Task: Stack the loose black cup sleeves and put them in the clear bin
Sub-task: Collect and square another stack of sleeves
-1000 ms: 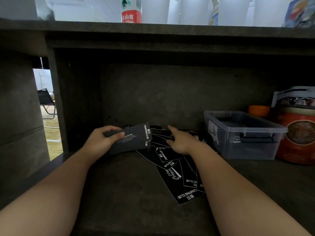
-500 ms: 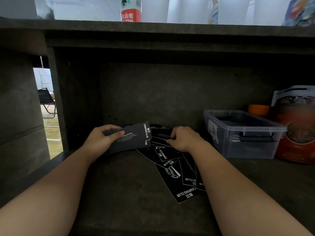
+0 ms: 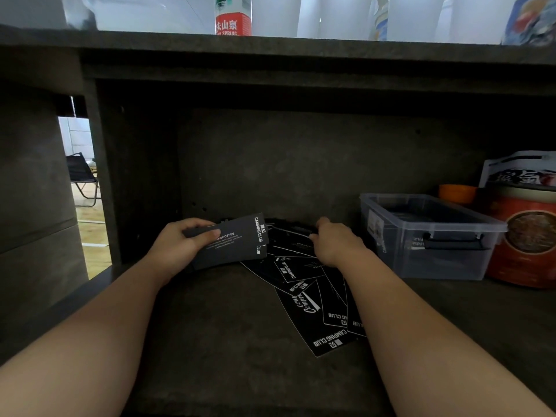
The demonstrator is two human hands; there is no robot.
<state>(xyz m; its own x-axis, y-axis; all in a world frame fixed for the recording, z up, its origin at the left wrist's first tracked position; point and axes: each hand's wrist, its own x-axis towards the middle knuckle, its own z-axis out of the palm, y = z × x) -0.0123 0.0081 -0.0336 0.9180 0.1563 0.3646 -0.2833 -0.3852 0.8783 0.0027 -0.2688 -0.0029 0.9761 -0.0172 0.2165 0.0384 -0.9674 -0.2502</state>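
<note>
Left hand (image 3: 177, 246) has a grip on a flat stack of matte black cardboard sleeves (image 3: 233, 242); right hand (image 3: 334, 243) is curled, pinching one from the fanned loose sleeves (image 3: 319, 308) on the dark stone-look shelf (image 3: 228, 341).

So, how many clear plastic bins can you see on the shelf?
1. The clear bin stands on the right, between the right hand and an orange canister. Others may be hidden.

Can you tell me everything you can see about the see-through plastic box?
The clear bin is a low, rectangular, see-through plastic box with no lid on. It has a rim around the top and a dark handle clip on its front. It sits upright on the dark shelf, at the right. Something dark lies inside. Neither hand touches it. A red tin stands just right of it.
</note>
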